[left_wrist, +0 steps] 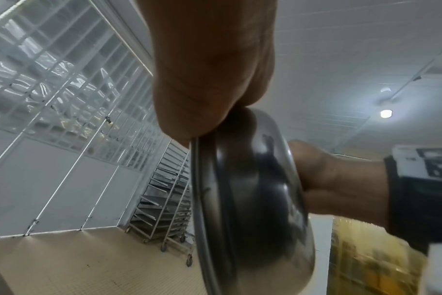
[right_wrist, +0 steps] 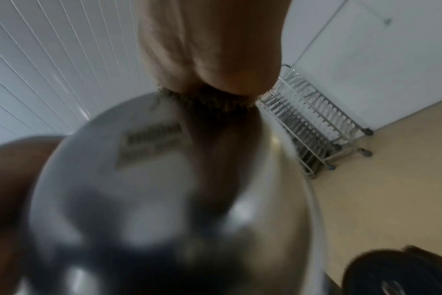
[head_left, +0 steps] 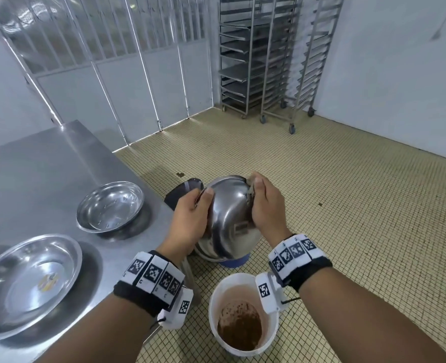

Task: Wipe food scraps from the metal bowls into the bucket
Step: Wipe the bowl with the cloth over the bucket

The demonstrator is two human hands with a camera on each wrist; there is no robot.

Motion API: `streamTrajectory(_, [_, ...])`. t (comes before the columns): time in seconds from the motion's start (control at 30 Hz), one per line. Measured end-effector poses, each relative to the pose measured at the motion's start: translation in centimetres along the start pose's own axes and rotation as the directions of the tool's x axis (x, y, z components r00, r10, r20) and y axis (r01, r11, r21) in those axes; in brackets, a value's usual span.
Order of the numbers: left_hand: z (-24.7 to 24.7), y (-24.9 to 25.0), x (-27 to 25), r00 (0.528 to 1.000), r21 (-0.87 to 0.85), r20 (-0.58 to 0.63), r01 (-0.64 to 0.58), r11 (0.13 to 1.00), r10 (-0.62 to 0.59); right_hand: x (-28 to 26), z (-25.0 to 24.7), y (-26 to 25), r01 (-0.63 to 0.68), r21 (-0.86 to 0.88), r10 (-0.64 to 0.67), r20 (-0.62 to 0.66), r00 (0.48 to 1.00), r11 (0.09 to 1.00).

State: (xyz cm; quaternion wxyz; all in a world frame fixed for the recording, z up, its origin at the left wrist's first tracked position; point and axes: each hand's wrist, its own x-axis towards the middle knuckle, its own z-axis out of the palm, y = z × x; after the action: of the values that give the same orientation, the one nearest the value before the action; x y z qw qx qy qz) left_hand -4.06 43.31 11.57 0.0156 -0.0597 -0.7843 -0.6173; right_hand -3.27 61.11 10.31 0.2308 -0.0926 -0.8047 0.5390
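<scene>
We've got the metal bowl point(head_left: 229, 218) tipped on edge in mid-air over the floor, beyond the white bucket point(head_left: 242, 313). Left hand point(head_left: 190, 218) grips the rim; right hand point(head_left: 265, 205) pinches a rag point(head_left: 250, 192), probably, against the opposite rim. Thin steel: light, stiff, slick, so hold the rolled rim.

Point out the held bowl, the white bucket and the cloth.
Held bowl point(head_left: 229, 221): head view, its outer underside.
White bucket point(head_left: 218, 292): head view, left rim.
Cloth point(right_wrist: 207, 99): right wrist view, its frayed edge.
</scene>
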Motion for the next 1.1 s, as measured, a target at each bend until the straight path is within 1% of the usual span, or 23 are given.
streamTrajectory(0.1, [0.1, -0.3, -0.6, 0.999, 0.042, 0.033, 0.02, 0.999, -0.022, 1.4, -0.5, -1.8, 0.078, 0.023, -0.076, -0.077, 0.994, 0.997])
streamTrajectory(0.17, [0.3, -0.4, -0.8, 0.998, 0.032, 0.037, 0.052, 0.998, -0.053, 2.3, -0.9, -3.0, 0.166, 0.023, -0.163, -0.099, 0.982, 0.986])
streamTrajectory(0.2, [0.3, -0.5, -0.7, 0.998, 0.029, 0.029, 0.055, 0.998, -0.056, 2.4, -1.1, -3.5, 0.223, 0.006, -0.223, -0.066, 0.973, 0.975])
streamTrajectory(0.23, [0.2, -0.6, -0.6, 0.999, 0.018, 0.021, 0.046, 0.999, -0.047, 2.3, -1.3, -3.8, 0.271, -0.016, -0.27, 0.009, 0.963, 0.963])
streamTrajectory(0.27, [0.1, -0.6, -0.5, 0.999, 0.001, 0.016, 0.028, 1.0, -0.028, 2.0, -1.4, -3.8, 0.292, -0.038, -0.286, 0.113, 0.951, 0.956])
streamTrajectory(0.3, [0.0, -0.7, -0.2, 1.0, -0.007, 0.013, 0.012, 1.0, -0.012, 1.8, -1.4, -3.5, 0.283, -0.061, -0.264, 0.219, 0.939, 0.957])
streamTrajectory(0.33, [-0.2, -0.7, 0.0, 1.0, -0.002, 0.014, -0.004, 1.0, 0.004, 1.6, -1.4, -3.0, 0.254, -0.08, -0.221, 0.296, 0.929, 0.964])
streamTrajectory(0.37, [-0.6, -0.7, 0.1, 1.0, 0.01, 0.018, -0.021, 1.0, 0.021, 1.5, -1.4, -2.4, 0.217, -0.08, -0.178, 0.337, 0.924, 0.973])
streamTrajectory(0.43, [-1.2, -0.7, 0.2, 0.998, 0.006, 0.028, -0.056, 0.998, 0.056, 1.9, -1.8, -1.5, 0.176, -0.07, -0.139, 0.36, 0.922, 0.982])
streamTrajectory(0.47, [-1.5, -0.6, 0.2, 0.997, -0.002, 0.026, -0.072, 0.997, 0.072, 2.1, -2.2, -1.4, 0.179, -0.081, -0.137, 0.373, 0.918, 0.981])
streamTrajectory(0.57, [-1.9, -0.3, 0.3, 0.993, 0.013, 0.017, -0.113, 0.994, 0.113, 2.9, -3.0, -1.6, 0.137, -0.084, -0.084, 0.46, 0.884, 0.987])
streamTrajectory(0.63, [-1.7, 0.0, 0.2, 0.991, 0.016, 0.024, -0.13, 0.991, 0.13, 3.0, -2.9, -1.7, 0.129, -0.033, -0.095, 0.506, 0.857, 0.991])
streamTrajectory(0.73, [-1.7, 0.5, 0.2, 0.984, 0.019, 0.023, -0.175, 0.984, 0.175, 2.8, -3.0, -1.9, 0.124, 0.016, -0.115, 0.517, 0.848, 0.992])
streamTrajectory(0.83, [-2.9, 1.0, 1.2, 0.988, -0.019, -0.019, -0.154, 0.988, 0.153, 2.4, -3.6, -1.2, 0.089, 0.103, -0.127, 0.467, 0.875, 0.991])
streamTrajectory(0.9, [-3.5, 1.0, 1.9, 0.989, -0.013, -0.003, -0.149, 0.989, 0.149, 2.2, -3.8, -0.9, 0.058, 0.108, -0.101, 0.447, 0.889, 0.992])
streamTrajectory(0.93, [-3.5, 1.0, 2.1, 0.986, 0.017, 0.031, -0.167, 0.986, 0.166, 2.2, -3.7, -1.1, 0.079, 0.087, -0.109, 0.446, 0.888, 0.993])
streamTrajectory(1.03, [-2.6, 1.5, 1.9, 0.963, 0.095, 0.167, -0.23, 0.969, 0.212, 2.4, -3.2, -2.7, 0.256, -0.016, -0.218, 0.474, 0.853, 0.967])
streamTrajectory(1.07, [-2.4, 1.7, 1.8, 0.96, 0.098, 0.177, -0.238, 0.966, 0.219, 2.5, -3.1, -3.2, 0.299, -0.035, -0.247, 0.478, 0.843, 0.953])
streamTrajectory(1.1, [-2.3, 1.8, 1.8, 0.962, 0.091, 0.159, -0.238, 0.967, 0.222, 2.7, -3.1, -3.2, 0.321, -0.046, -0.263, 0.467, 0.844, 0.946])
